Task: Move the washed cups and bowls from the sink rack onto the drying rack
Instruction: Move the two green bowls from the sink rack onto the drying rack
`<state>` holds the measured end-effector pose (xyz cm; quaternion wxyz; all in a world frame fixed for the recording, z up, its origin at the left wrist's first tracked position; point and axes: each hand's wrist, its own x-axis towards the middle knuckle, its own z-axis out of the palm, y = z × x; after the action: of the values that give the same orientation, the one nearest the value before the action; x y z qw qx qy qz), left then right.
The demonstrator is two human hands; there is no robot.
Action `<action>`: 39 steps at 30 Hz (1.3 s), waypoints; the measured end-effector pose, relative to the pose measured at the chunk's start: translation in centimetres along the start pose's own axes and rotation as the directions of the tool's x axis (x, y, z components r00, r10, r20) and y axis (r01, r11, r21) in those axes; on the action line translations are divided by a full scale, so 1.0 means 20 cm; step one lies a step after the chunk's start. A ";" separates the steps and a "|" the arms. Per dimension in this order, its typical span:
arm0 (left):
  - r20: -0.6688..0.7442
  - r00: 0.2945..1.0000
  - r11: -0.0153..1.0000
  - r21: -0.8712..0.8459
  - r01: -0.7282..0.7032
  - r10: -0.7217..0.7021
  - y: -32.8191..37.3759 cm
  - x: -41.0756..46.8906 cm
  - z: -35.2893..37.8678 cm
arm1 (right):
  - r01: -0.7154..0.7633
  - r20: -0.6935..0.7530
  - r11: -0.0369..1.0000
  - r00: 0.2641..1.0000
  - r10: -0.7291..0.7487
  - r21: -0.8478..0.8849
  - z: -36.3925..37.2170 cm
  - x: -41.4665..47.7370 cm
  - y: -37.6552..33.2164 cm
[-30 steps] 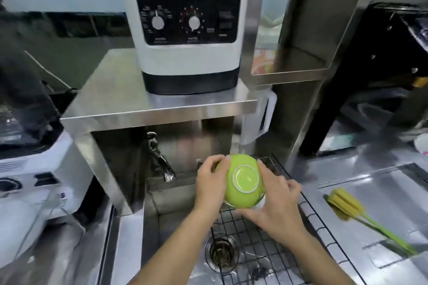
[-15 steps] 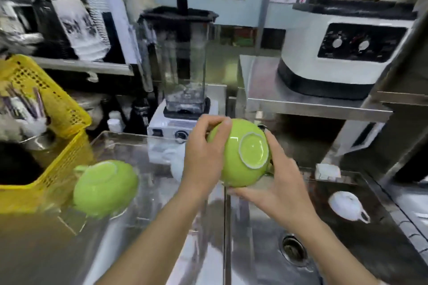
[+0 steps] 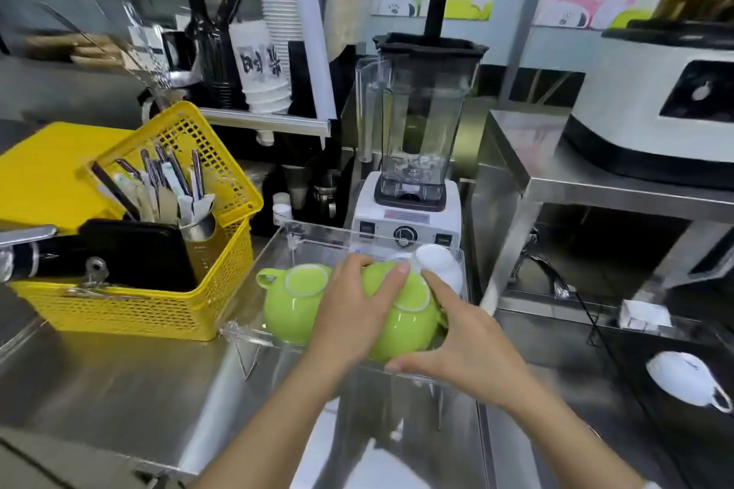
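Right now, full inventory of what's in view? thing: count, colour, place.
green cups: two, upside down, in the clear tray; right one under both hands
clear tray: one, transparent, on the steel counter
white cup: one, in tray behind the green ones
white cup in sink: one, lying at right
yellow basket: one, left, holding cutlery
blender: one, white base, behind tray
white appliance: one, on steel shelf, right
paper cups: stack, white, back shelf
left hand: on the cup
right hand: on the cup
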<state>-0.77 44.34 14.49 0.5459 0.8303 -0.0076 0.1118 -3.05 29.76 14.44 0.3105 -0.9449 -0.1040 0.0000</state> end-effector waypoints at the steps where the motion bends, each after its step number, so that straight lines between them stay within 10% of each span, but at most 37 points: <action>1: 0.016 1.000 1.000 0.009 0.013 -0.013 -0.01 -0.01 0.00 | -0.010 0.009 1.000 1.000 0.010 -0.019 0.01 0.01 0.00; 39: 0.089 0.992 0.991 0.108 0.081 -0.090 -0.16 0.02 0.13 | 0.071 0.069 0.985 0.996 -0.061 -0.157 0.05 0.10 0.11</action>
<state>0.51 43.29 10.75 0.5052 0.8616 0.0083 0.0495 -0.75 28.98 12.57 0.2304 -0.9622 -0.1448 0.0119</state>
